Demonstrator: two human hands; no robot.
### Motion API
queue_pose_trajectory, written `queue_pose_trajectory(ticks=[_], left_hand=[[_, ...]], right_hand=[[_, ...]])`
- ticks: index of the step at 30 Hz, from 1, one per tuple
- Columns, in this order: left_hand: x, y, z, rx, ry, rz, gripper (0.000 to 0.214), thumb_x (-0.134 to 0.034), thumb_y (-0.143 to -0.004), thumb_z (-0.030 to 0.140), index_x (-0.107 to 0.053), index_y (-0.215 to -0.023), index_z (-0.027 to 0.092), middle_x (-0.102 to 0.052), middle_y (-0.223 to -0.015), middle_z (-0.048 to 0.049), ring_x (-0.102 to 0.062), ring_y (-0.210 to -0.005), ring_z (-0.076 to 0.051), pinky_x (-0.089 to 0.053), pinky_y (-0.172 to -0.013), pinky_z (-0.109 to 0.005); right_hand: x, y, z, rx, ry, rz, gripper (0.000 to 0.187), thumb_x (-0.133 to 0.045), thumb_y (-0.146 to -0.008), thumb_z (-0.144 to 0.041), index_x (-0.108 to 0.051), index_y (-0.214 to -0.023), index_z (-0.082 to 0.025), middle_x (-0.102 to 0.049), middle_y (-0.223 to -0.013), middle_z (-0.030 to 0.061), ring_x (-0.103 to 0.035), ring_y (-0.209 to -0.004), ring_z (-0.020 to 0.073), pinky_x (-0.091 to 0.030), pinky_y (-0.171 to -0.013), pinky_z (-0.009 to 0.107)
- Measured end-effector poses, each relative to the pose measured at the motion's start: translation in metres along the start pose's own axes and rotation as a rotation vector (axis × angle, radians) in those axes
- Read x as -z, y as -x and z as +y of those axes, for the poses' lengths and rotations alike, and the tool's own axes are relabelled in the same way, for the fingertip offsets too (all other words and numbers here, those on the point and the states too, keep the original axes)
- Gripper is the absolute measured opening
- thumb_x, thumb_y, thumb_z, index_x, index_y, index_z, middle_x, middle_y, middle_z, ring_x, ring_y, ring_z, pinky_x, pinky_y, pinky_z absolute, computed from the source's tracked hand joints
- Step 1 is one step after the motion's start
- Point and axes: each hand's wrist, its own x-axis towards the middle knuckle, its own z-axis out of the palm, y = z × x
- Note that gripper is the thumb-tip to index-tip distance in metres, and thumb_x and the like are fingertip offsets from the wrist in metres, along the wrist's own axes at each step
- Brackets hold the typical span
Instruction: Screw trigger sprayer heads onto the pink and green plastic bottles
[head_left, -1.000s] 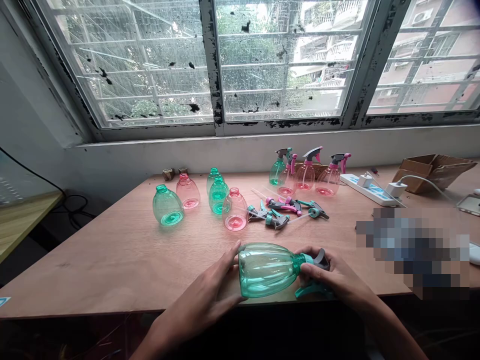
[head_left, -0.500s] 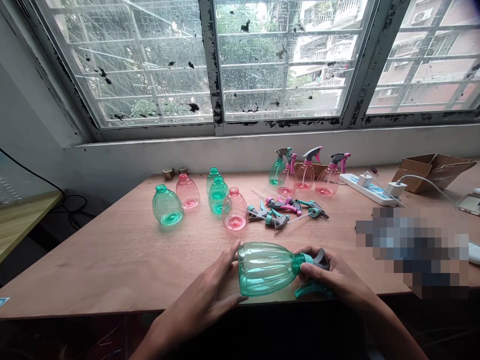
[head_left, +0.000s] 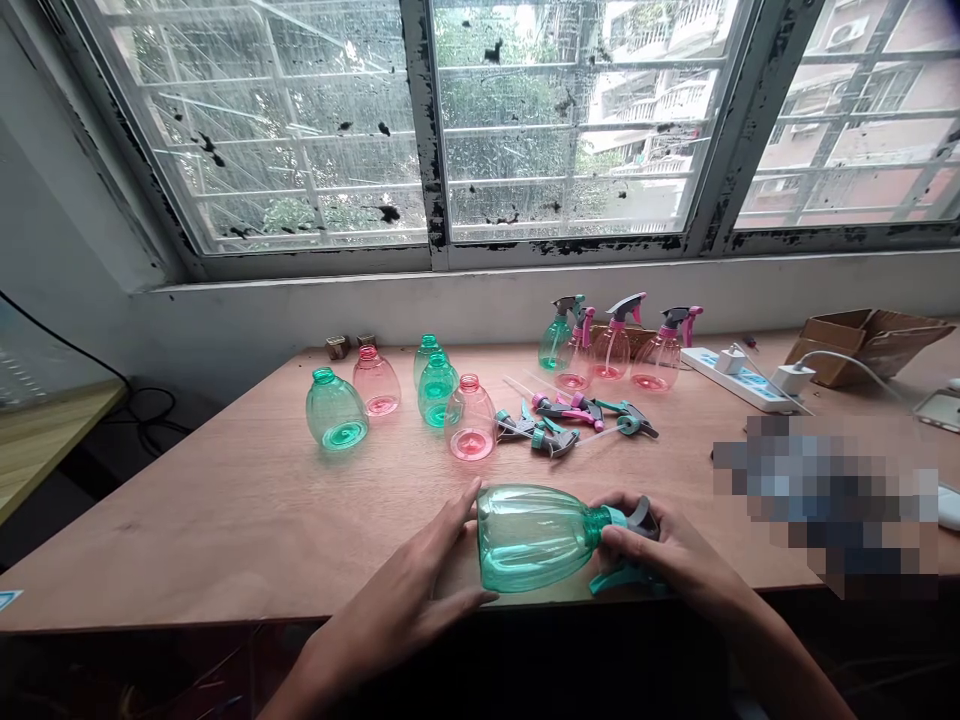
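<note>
A clear green spray bottle (head_left: 534,538) lies on its side at the near edge of the wooden table (head_left: 225,510). My left hand (head_left: 420,575) cups its base, fingers curled round the bottom. My right hand (head_left: 664,555) is closed on the neck and the grey and teal trigger head (head_left: 634,545) fitted there. Beyond the bottle stand several capless green and pink bottles (head_left: 435,392). A heap of loose trigger heads (head_left: 574,420) lies to their right.
Several finished spray bottles (head_left: 615,345) stand near the wall under the window. A white power strip (head_left: 742,378) with plugs and a cardboard box (head_left: 862,340) are at the back right. A blurred patch (head_left: 825,500) covers part of the table's right side.
Hardly anything differs. The bottle and both hands keep their places, with only a slight shift of the view.
</note>
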Motion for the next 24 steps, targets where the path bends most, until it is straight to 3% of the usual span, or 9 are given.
queue_pose_trajectory(ticks=[6, 13, 20, 24], left_hand=[[-0.0006, 0.0006, 0.0000, 0.018, 0.007, 0.004, 0.099, -0.071, -0.092, 0.031, -0.002, -0.162, 0.035, -0.025, -0.169, -0.0055, -0.031, -0.151, -0.033, -0.033, -0.123, -0.050], [0.0026, -0.0029, 0.0040, 0.032, 0.018, -0.021, 0.085, -0.073, -0.090, 0.030, -0.023, -0.160, 0.030, -0.037, -0.164, -0.0064, -0.042, -0.146, -0.031, -0.037, -0.121, -0.046], [-0.0005, -0.0019, 0.0034, 0.019, 0.078, -0.006, 0.090, -0.068, -0.092, 0.022, -0.011, -0.161, 0.033, -0.034, -0.165, -0.0055, -0.043, -0.146, -0.029, -0.037, -0.122, -0.045], [-0.0005, -0.0017, 0.0045, 0.023, 0.093, 0.001, 0.090, -0.069, -0.092, 0.025, -0.011, -0.161, 0.033, -0.034, -0.165, -0.0064, -0.042, -0.146, -0.031, -0.036, -0.121, -0.047]], right_hand=[[-0.0016, 0.0007, -0.0016, -0.010, 0.003, 0.019, 0.039, -0.079, -0.085, -0.045, -0.065, -0.108, -0.017, -0.076, -0.076, 0.0025, -0.070, -0.073, 0.0214, -0.059, -0.067, 0.032], [-0.0009, 0.0001, -0.0007, 0.000, 0.014, 0.009, 0.038, -0.077, -0.087, -0.046, -0.065, -0.109, -0.017, -0.077, -0.076, 0.0032, -0.071, -0.073, 0.0214, -0.057, -0.068, 0.031], [-0.0014, 0.0006, -0.0026, -0.003, 0.023, 0.011, 0.038, -0.077, -0.086, -0.046, -0.066, -0.108, -0.017, -0.076, -0.075, 0.0026, -0.071, -0.073, 0.0215, -0.057, -0.069, 0.031], [-0.0004, 0.0002, -0.0016, -0.010, 0.042, 0.015, 0.040, -0.078, -0.084, -0.048, -0.067, -0.107, -0.017, -0.076, -0.074, 0.0027, -0.071, -0.072, 0.0228, -0.058, -0.068, 0.032]])
